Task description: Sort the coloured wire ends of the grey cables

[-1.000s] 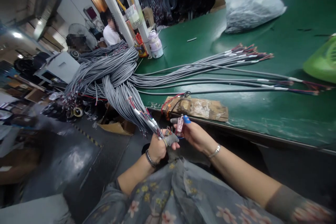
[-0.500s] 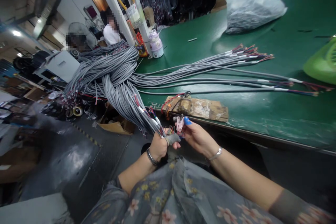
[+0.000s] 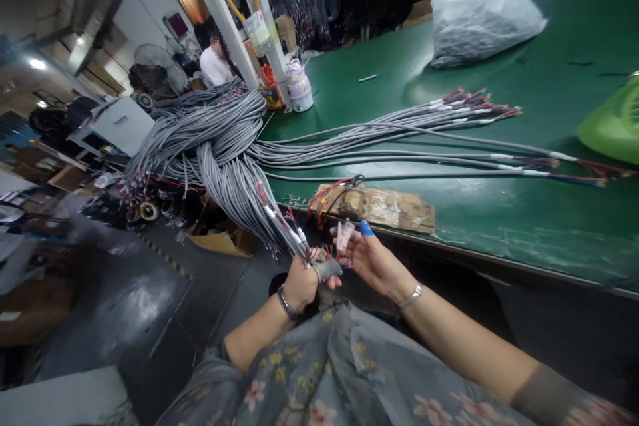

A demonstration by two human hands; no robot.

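My left hand [image 3: 302, 283] is closed around the end of a grey multi-core cable. A grey cover is on its thumb, and thin coloured wires [image 3: 328, 253] fan out past the fingers. My right hand [image 3: 375, 265] is just to the right, thumb raised with a blue cover on its tip. A small pink clip [image 3: 344, 236], blurred, is at its fingers beside the wire ends; the exact grip is partly hidden. From the left, a thick bundle of grey cables [image 3: 234, 193] with white-banded ends hangs down toward my left hand.
A worn wooden block [image 3: 384, 206] with wires lies at the edge of the green bench [image 3: 499, 213]. More grey cables [image 3: 379, 133] stretch across it. Behind stand a lilac bottle [image 3: 299, 86] and a plastic bag [image 3: 484, 13]; a green object [image 3: 612, 123] is at right. A person [image 3: 214, 65] sits far back.
The pink clip has turned and is now blurred. My right thumb has shifted slightly right, away from the clip. My left hand stays nearly still on the cable.
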